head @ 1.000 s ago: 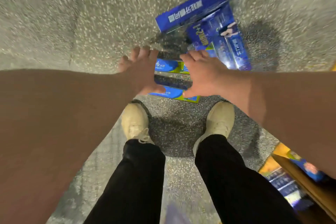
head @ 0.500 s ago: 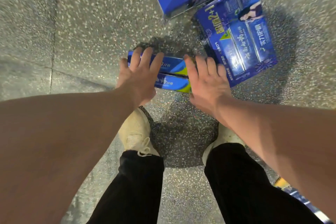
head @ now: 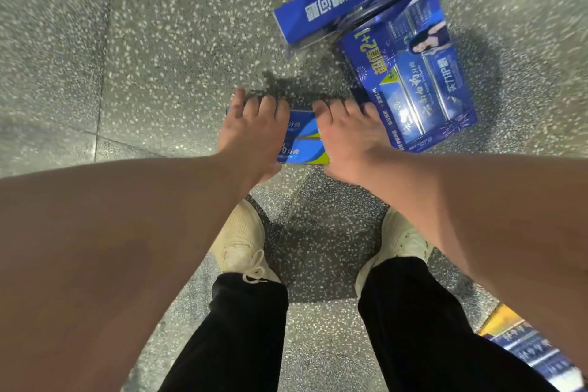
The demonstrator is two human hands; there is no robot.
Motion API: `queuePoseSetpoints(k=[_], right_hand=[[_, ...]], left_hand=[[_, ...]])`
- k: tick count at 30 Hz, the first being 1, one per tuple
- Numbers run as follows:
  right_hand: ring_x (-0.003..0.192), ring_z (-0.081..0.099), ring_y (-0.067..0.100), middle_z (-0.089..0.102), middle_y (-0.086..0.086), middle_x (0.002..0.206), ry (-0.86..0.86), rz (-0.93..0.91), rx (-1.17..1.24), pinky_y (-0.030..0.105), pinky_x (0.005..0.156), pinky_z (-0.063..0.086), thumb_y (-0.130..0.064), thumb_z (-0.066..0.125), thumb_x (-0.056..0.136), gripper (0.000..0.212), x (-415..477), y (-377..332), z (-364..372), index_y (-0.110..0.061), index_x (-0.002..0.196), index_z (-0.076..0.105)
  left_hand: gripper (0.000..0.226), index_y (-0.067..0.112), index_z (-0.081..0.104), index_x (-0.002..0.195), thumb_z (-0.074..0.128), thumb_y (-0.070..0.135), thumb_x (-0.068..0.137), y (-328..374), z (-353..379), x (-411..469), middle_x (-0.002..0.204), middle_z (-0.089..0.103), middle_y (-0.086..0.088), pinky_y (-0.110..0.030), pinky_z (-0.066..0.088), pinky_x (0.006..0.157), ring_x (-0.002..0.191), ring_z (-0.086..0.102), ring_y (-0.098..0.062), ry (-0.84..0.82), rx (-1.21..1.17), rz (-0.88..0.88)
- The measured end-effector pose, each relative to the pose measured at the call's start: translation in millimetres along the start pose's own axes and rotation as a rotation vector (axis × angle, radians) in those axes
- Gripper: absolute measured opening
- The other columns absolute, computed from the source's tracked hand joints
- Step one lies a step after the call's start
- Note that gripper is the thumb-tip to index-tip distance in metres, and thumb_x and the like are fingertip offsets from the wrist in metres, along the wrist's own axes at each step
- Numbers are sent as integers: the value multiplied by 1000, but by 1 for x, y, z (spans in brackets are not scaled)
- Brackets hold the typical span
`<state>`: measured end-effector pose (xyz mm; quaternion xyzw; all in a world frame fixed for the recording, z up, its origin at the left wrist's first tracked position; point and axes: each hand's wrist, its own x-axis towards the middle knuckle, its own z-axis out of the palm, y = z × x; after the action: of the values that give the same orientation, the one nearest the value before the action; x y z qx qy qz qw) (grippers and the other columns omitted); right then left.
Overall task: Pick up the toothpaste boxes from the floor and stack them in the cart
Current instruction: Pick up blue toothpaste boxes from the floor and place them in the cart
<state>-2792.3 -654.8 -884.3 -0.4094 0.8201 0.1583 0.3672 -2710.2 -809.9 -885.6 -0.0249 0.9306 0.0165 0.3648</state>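
Two small toothpaste boxes [head: 302, 143] lie side by side on the speckled floor [head: 143, 41], just in front of the cream shoes [head: 241, 242]. Their long axis runs left to right, across the person. The left grip [head: 253, 134] covers the left end and the right grip [head: 348, 137] covers the right end, with fingers bent over the far edge. The thumbs are hidden, so I judge, not see, that both pinch the pair. Neither is nearer. The lift probably needs both ends kept level. A flat blue pack [head: 413, 79] lies just beside the right grip, and a long blue box [head: 353, 0] lies beyond it.
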Motion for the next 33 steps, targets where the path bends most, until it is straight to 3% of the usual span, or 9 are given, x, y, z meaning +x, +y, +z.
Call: queuePoseSetpoints(k=[5,8,11,14,15,18,22,27,33], right_hand=[[127,43,30,44,8,137,38,-90,-16,47,103,34,-45,84,68,107,-52,5,-81,-14,149,21],[124,45,29,45,7,134,87,-137,-39,46,104,34,-41,83,67,102,-99,6,-158,-14,148,26],[124,47,30,45,8,138,132,-156,-94,47,105,35,-38,80,69,105,-156,0,-249,-13,154,25],[111,60,31,59,9,125,297,-164,-106,46,93,46,-30,78,80,78,-224,-12,-357,-14,148,44],[116,57,31,57,9,130,299,-179,-100,46,97,43,-28,73,86,74,-250,-17,-392,-15,150,39],[130,45,28,45,3,140,252,-261,-146,45,109,33,-34,75,77,98,-331,-33,-491,-21,156,18],[129,47,24,48,0,138,357,-383,-193,41,105,34,-40,81,64,109,-421,-67,-605,-27,153,20],[132,45,26,46,3,144,482,-585,-330,42,108,33,-42,81,66,107,-512,-128,-707,-23,155,23],[123,50,27,52,3,134,609,-814,-513,38,100,38,-44,80,63,92,-603,-241,-770,-23,141,37]], left_hand=[[86,12,27,141,73,43,76,-12,-70,-57,132,40,-7,-50,21,123,130,42,-31,2,-129,-6],[76,16,31,134,71,45,75,-28,-144,-109,121,41,-3,-43,38,106,113,50,-25,38,-159,-24],[80,19,31,132,73,49,72,-47,-231,-172,121,41,-2,-40,38,102,111,49,-23,46,-166,-65],[76,20,35,127,72,52,69,-67,-327,-257,119,44,-1,-40,40,99,108,51,-24,131,-207,-113],[75,20,37,126,71,53,67,-74,-358,-288,117,45,-1,-40,40,98,107,52,-24,169,-211,-121],[76,20,40,125,68,58,66,-94,-443,-384,115,45,-1,-40,39,94,104,52,-25,268,-194,-160],[82,18,41,127,68,65,65,-113,-528,-503,118,47,-2,-40,38,89,106,54,-27,369,-141,-278],[86,19,40,126,72,68,62,-127,-584,-644,120,47,-2,-41,39,88,108,53,-27,493,-116,-497],[82,23,43,121,71,69,59,-132,-577,-799,114,50,0,-38,40,83,103,55,-25,627,-191,-771]])
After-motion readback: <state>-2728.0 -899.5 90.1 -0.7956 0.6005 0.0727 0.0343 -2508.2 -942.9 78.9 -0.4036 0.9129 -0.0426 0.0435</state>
